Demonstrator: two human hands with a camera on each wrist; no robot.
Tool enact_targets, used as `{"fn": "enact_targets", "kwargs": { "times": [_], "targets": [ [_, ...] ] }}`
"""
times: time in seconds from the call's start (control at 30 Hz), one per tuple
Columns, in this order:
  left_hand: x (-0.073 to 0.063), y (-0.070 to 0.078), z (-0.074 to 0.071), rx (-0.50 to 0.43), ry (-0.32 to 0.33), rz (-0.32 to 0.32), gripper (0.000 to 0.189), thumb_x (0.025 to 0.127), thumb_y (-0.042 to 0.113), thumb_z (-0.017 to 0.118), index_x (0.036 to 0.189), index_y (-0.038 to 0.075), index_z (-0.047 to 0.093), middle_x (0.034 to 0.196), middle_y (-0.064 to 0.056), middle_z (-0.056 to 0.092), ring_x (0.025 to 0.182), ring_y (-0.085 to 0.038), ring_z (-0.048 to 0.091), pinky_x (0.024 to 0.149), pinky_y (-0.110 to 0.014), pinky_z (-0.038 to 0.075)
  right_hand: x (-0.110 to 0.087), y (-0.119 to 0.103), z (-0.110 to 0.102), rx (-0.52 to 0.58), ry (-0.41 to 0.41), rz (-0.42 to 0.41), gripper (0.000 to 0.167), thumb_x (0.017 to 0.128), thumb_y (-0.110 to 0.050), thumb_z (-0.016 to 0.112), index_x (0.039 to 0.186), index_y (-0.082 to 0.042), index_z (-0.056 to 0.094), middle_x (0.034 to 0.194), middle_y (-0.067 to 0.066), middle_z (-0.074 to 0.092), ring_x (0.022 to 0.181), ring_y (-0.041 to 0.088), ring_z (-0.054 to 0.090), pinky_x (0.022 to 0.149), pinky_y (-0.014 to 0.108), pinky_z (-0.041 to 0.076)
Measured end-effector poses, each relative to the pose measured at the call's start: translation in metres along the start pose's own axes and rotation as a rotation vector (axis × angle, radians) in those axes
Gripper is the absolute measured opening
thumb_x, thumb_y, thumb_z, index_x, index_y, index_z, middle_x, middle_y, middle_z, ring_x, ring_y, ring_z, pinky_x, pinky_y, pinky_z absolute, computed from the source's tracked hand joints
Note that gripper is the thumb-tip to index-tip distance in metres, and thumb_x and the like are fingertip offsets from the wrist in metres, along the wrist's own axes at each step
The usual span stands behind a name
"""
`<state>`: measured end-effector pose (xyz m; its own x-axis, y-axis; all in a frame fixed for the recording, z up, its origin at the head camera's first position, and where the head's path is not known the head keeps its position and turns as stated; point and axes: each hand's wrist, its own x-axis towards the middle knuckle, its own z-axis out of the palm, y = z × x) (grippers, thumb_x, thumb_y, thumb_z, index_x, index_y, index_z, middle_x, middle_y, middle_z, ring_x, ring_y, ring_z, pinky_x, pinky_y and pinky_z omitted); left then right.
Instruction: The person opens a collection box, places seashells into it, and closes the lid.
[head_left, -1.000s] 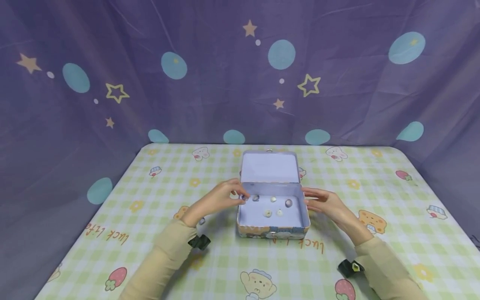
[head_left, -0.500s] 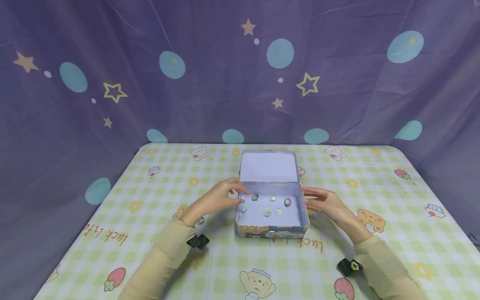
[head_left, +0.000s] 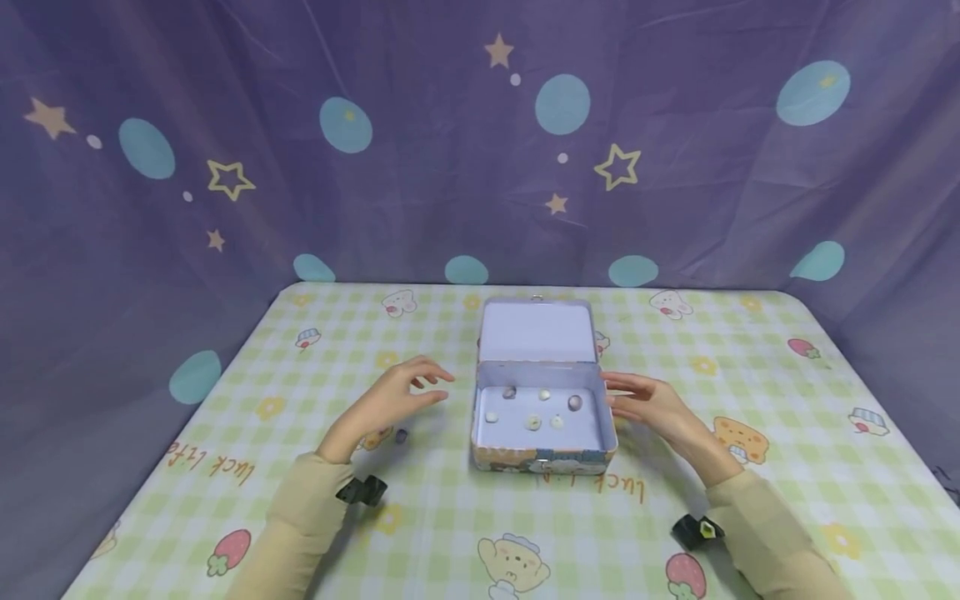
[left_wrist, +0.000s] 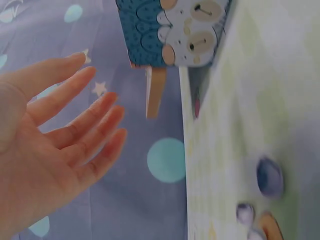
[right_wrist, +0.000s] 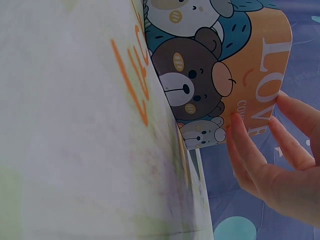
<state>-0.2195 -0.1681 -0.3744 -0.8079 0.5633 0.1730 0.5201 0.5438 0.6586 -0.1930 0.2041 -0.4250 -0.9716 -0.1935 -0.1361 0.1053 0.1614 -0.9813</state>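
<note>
An open tin box [head_left: 543, 461] with printed cartoon bears stands mid-table, its lid [head_left: 537, 332] tipped back. Several small shell-like pieces lie spread on its floor, among them a white one [head_left: 491, 417] at the left and a purplish one [head_left: 574, 402] at the right. My left hand [head_left: 393, 398] hovers left of the box, fingers loosely spread and holding nothing. With nearly straight fingers, my right hand [head_left: 656, 408] touches the box's right wall; the right wrist view shows the fingertips [right_wrist: 237, 122] against its orange "LOVE" side.
On the cloth below my left hand lies a small dark purple piece [head_left: 401, 436]; the left wrist view shows several such rounded pieces [left_wrist: 270, 177]. A checked tablecloth [head_left: 442, 533] with printed figures covers the table. A purple curtain [head_left: 420, 208] hangs behind.
My left hand has let go of a small piece at the left inside the box and drawn back leftward, out over the cloth. My right hand stays at the box's right wall.
</note>
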Motion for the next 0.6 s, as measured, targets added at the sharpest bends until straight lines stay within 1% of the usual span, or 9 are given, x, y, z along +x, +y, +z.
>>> {"fn": "enact_targets", "kwargs": {
  "times": [0.13, 0.33, 0.47, 0.6],
  "targets": [
    [-0.008, -0.008, -0.006, 0.004, -0.012, -0.034, 0.025, 0.086, 0.019, 0.059, 0.106, 0.006, 0.061, 0.103, -0.007, 0.058, 0.093, -0.030, 0.054, 0.078, -0.040, 0.045, 0.000, -0.001, 0.000, 0.000, -0.001, -0.003, 0.057, 0.080, -0.018, 0.065, 0.129, 0.002, 0.042, 0.127, 0.024, 0.043, 0.093, 0.011, 0.059, 0.082, 0.030, 0.047],
    [-0.021, -0.022, -0.012, 0.028, -0.025, -0.086, 0.026, 0.086, 0.019, 0.059, 0.108, 0.005, 0.060, 0.104, -0.008, 0.058, 0.093, -0.028, 0.054, 0.077, -0.036, 0.045, -0.001, -0.001, -0.001, 0.009, -0.011, 0.001, 0.060, 0.079, -0.022, 0.066, 0.129, 0.002, 0.041, 0.128, 0.024, 0.042, 0.094, 0.011, 0.058, 0.083, 0.031, 0.047],
    [-0.028, -0.028, -0.014, 0.022, -0.038, -0.131, 0.026, 0.086, 0.016, 0.058, 0.108, 0.004, 0.060, 0.106, -0.010, 0.057, 0.094, -0.029, 0.053, 0.078, -0.037, 0.045, -0.001, 0.000, -0.002, 0.015, -0.011, -0.001, 0.061, 0.080, -0.022, 0.066, 0.129, 0.002, 0.041, 0.128, 0.024, 0.042, 0.095, 0.012, 0.058, 0.083, 0.031, 0.047],
    [-0.035, -0.032, -0.015, 0.052, -0.042, -0.157, 0.023, 0.085, 0.010, 0.059, 0.106, 0.002, 0.060, 0.105, -0.011, 0.056, 0.093, -0.030, 0.053, 0.076, -0.038, 0.046, 0.000, 0.000, -0.001, 0.020, -0.009, -0.005, 0.060, 0.079, -0.021, 0.066, 0.129, 0.002, 0.041, 0.128, 0.024, 0.042, 0.094, 0.011, 0.059, 0.082, 0.030, 0.047]
  ]
}}
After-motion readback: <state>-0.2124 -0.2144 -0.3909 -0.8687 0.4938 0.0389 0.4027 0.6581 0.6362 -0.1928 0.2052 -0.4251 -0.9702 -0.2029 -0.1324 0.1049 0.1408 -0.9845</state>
